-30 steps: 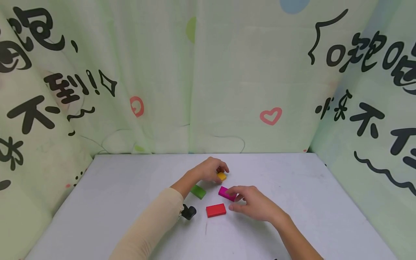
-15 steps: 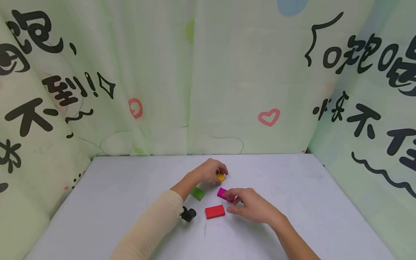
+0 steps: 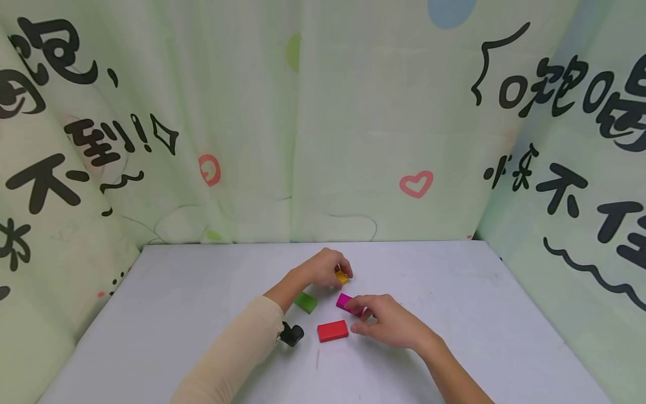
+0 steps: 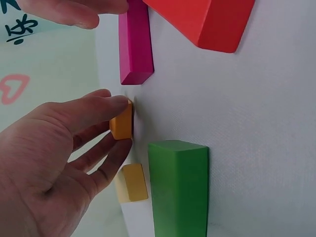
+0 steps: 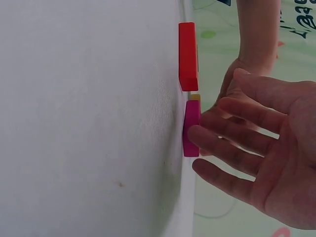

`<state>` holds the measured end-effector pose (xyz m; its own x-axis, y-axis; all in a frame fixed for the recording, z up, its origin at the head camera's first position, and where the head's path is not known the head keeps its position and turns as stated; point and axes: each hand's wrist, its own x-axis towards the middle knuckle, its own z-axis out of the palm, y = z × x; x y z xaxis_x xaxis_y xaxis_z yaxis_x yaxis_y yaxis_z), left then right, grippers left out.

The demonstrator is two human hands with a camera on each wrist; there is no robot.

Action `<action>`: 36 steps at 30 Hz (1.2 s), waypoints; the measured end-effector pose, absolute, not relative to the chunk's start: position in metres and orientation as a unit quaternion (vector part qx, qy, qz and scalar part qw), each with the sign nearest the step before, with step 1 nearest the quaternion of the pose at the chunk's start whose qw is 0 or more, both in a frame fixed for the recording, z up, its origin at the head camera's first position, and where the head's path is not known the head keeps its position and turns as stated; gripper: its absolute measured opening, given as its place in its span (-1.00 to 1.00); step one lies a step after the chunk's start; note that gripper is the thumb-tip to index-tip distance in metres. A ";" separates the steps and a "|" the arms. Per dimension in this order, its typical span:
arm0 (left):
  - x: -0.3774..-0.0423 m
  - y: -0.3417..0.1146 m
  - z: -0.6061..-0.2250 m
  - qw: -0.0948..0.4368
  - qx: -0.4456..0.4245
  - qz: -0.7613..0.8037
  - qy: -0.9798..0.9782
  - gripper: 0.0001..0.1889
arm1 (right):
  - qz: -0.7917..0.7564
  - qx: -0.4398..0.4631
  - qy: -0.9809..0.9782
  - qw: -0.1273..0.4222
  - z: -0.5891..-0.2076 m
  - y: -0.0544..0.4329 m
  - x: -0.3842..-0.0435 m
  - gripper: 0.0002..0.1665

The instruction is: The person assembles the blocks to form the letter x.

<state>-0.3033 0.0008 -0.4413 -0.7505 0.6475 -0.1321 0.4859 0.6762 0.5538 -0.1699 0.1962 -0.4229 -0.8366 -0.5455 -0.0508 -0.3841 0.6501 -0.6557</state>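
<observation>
My left hand (image 3: 320,269) pinches a small orange block (image 4: 122,123) between thumb and fingers, on the far part of the white table. Beside those fingers, a pale yellow block (image 4: 132,182) shows in the left wrist view; the hand covers it in the head view. My right hand (image 3: 391,320) has loosely bent, spread fingers, with the fingertips at a magenta block (image 3: 343,301) and the thumb apart from it. Between the hands and nearer to me lies a red block (image 3: 332,331). A green block (image 3: 305,303) lies by the left wrist.
The white table (image 3: 151,336) ends at a pale green curtain (image 3: 348,112) printed with dark lettering and hearts, which also hangs along both sides. A black device (image 3: 291,335) sticks out from the left sleeve (image 3: 232,353) near the wrist.
The head view has shifted slightly, so everything appears a little lower and further left. Both hands and the blocks keep about the same places relative to each other.
</observation>
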 end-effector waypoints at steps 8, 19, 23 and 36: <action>-0.297 -0.001 -0.432 0.157 0.312 0.252 0.903 -0.75 | -0.329 -0.258 0.900 0.125 -0.423 0.195 -0.171 -0.51; -0.288 -0.013 -0.424 0.156 0.318 0.255 0.900 -0.77 | -0.339 -0.276 0.891 0.122 -0.426 0.195 -0.171 -0.48; -0.285 -0.020 -0.422 0.156 0.326 0.258 0.896 -0.76 | -0.339 -0.283 0.889 0.120 -0.427 0.195 -0.171 -0.48; -0.272 -0.043 -0.420 0.160 0.329 0.274 0.890 -0.77 | -0.325 -0.279 0.895 0.125 -0.426 0.189 -0.173 -0.52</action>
<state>-0.2720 -0.0431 -0.4198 -0.7330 0.6721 -0.1045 0.4972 0.6343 0.5919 -0.1729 0.1887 -0.4263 -0.8130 -0.5808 -0.0416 -0.4187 0.6328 -0.6514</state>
